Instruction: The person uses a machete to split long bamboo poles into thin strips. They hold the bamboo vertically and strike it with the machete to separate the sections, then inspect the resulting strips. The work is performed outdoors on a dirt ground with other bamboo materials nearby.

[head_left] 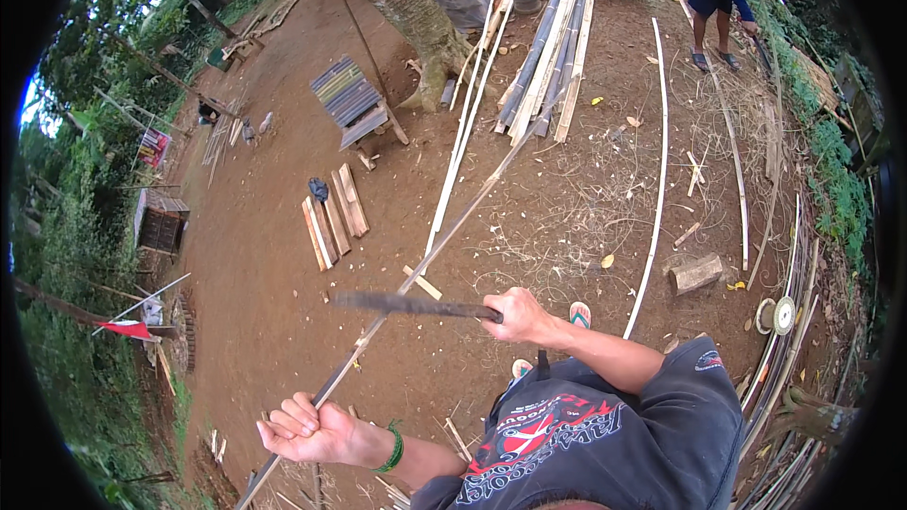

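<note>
My left hand (307, 430), with a green band at the wrist, is closed round a long thin bamboo strip (457, 220). The strip slants up and to the right, from the lower edge toward the bamboo pile. In my right hand (520, 314) I hold a machete (416, 305) by its handle. Its dark blade, slightly blurred, points left and crosses the bamboo strip in this view. Whether blade and strip touch, I cannot tell.
Split bamboo poles (548, 57) lie in a pile by a tree trunk (416, 28). A small bamboo bench (350, 99) and short planks (335, 217) stand at left. A wood block (695, 274) and spool (783, 315) lie right. Another person (718, 0) stands at far right.
</note>
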Available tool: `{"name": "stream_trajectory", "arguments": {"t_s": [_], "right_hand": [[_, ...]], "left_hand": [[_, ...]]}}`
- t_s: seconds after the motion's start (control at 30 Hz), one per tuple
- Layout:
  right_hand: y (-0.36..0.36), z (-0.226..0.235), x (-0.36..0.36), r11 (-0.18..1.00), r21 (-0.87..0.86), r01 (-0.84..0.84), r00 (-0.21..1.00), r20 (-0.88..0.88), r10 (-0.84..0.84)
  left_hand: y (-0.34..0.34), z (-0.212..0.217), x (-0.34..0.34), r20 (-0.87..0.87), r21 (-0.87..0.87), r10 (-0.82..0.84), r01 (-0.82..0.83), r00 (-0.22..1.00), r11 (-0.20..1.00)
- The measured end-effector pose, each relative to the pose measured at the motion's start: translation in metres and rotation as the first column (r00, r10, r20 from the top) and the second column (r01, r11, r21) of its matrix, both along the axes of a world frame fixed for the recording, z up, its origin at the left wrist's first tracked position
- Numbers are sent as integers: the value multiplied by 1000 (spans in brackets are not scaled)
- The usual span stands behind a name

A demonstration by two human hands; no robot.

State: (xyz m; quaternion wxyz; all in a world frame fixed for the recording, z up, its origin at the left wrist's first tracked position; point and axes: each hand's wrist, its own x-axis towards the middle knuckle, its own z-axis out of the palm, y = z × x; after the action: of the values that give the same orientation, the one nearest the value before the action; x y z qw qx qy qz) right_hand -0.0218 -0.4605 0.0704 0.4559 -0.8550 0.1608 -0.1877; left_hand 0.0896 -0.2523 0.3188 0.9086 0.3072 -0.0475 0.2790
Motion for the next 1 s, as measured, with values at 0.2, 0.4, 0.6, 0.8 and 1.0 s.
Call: {"name": "stream_trajectory", "arguments": {"t_s": [0.2,0.4,0.6,0.8,1.0], "right_hand": [[-134,-166,-3,710,49,703,609,-558,-564],[-72,-92,-43,796,108,595,734,-475,-485],[32,-30,-34,848,338,408,910,-230,-346],[117,96,-5,974,223,26,1000,-11,-24],[98,59,1,965,172,198,980,-61,-190]], "left_hand": [[14,-5,4,-43,12,3,-2,999,1000],[52,-18,9,33,146,-82,76,996,986],[39,-16,19,240,163,-505,478,829,863],[27,-19,-1,202,148,-429,405,881,902],[45,-28,-4,335,281,-563,490,756,825]]}}
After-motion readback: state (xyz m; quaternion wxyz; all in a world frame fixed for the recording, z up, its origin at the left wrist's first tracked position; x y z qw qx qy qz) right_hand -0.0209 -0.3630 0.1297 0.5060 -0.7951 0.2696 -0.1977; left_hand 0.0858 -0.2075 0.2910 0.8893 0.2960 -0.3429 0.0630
